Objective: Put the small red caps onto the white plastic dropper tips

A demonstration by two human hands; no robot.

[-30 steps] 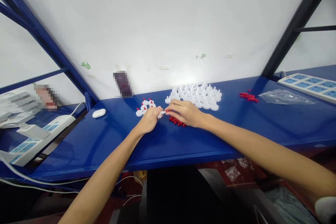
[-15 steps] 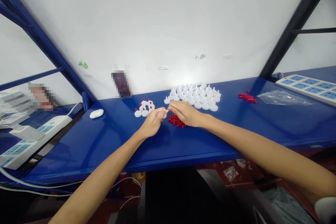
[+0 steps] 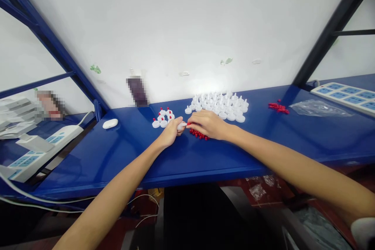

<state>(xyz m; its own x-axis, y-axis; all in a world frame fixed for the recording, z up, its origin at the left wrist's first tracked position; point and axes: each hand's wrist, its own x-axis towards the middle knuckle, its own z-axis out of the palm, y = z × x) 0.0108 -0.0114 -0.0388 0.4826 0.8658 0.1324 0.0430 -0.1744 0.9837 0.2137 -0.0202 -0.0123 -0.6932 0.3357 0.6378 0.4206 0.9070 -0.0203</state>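
My left hand (image 3: 172, 131) is closed round a white nozzle cap (image 3: 182, 125), its narrow tip pointing right. Between the fingertips of my right hand (image 3: 206, 124) is a small red tip cap (image 3: 188, 124), at the end of that nozzle. Whether the red cap is seated on it I cannot tell. Below my right hand lies a pile of red tip caps (image 3: 199, 134), partly hidden by the hand. Behind it stand many white nozzle caps (image 3: 222, 105) with bare tips. To the left, several white nozzle caps with red tips (image 3: 163, 118) stand grouped on the blue table (image 3: 140, 148).
A second scatter of red caps (image 3: 278, 107) lies at right, beside a clear plastic bag (image 3: 318, 107). Power strips (image 3: 348, 95) are at the far right and far left. A white rounded case (image 3: 110, 124) sits at left, and a blurred dark object (image 3: 137, 91) leans against the wall.
The red tip cap now shows between my right fingertips, at the nozzle's end. My right fingers have shifted slightly, and more of the white nozzle is visible. The whole view has moved a little.
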